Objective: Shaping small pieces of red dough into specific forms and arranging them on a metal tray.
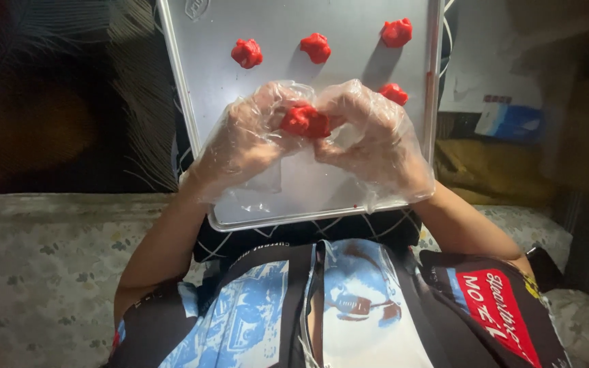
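Red dough lump (305,122) sat pinched between both hands, held just above the lower half of the metal baking tray (192,109). Left hand (250,140) wore a loose clear plastic glove; its fingers were curled in and closed on the left side of the lump. Right hand (369,140), gloved the same way, was closed on the lump's right side, fingertips meeting those of the left hand over the piece. Both hands were therefore together, clamped on the one lump.

Four further red pieces lay on the tray, well apart from one another: one at upper left (247,53), one at upper centre (315,48), one at upper right (397,32), and one (393,93) just beside the right hand's knuckles, partly hidden by the glove. Each looked irregular and roughly rounded.

Tray rested on a dark checked cloth (369,228) across the person's lap. Pale floral covering (42,259) extended to the left below the tray. Dim surroundings; background items to the right could not be made out clearly.
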